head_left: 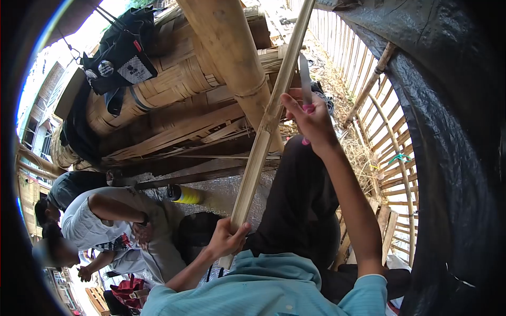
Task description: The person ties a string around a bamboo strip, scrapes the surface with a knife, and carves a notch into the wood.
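Observation:
A long split bamboo strip (pixel 254 176) slants up from my lap past the top of the view, its pale inner side and a node showing. My left hand (pixel 227 239) is closed around its lower end, thumb along the edge. Higher up, my right hand (pixel 313 120) grips a knife (pixel 305 79) by its pink handle, the blade pointing up beside the strip. The right thumb and forefinger reach to the strip's edge near the node. My knee in dark trousers (pixel 300 195) is below the right hand.
A thick bamboo pole (pixel 229 47) stands behind the strip. Left of it are woven bamboo rolls (pixel 179 79) and a black bag (pixel 118 58). Seated people (pixel 113 224) are at the left, near a yellow bottle (pixel 185 194). A bamboo fence (pixel 398 142) and dark tarp (pixel 453 158) line the right.

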Available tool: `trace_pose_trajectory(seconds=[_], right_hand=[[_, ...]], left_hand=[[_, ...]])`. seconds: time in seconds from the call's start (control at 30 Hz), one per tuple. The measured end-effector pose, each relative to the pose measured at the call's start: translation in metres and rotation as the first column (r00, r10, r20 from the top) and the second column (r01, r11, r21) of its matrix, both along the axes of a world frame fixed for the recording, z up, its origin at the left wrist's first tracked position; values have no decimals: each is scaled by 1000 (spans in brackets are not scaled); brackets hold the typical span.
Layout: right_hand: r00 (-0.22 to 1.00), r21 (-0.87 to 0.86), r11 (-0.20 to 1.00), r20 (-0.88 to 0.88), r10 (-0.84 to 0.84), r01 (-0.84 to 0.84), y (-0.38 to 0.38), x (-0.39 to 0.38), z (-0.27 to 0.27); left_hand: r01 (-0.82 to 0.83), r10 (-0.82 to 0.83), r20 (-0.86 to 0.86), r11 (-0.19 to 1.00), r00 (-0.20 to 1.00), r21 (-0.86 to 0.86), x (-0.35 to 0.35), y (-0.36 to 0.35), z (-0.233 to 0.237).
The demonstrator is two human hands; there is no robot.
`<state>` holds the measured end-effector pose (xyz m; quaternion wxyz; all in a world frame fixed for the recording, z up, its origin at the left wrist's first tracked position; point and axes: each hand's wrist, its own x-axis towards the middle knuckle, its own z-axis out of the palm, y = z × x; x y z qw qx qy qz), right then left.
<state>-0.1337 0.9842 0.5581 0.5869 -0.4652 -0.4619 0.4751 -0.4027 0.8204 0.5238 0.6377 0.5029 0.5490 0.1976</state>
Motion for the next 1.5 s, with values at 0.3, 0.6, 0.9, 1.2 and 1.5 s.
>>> trace_pose_trajectory(seconds=[0.3,0.6,0.9,1.2,1.5], right_hand=[[981,-129,986,-179,79,-103,-15,-11,-39],[998,-109,993,-24,52,-54,-29,-3,-34],[692,132,991,718,-70,-36,-93,50,-33],[429,182,980,893,-132,-75,-99,49,-43],[274,115,986,959,-78,-122,-75,47,-52]], left_hand=[[233,-241,-32,960,970,-156,-43,-34,-77],[82,-82,488,996,869,23,73,103,-3],[157,-150,486,987,861,28,111,122,-5],[172,-141,591,985,794,5,129,140,-27],[124,-109,555,992,825,10,136,137,-23]])
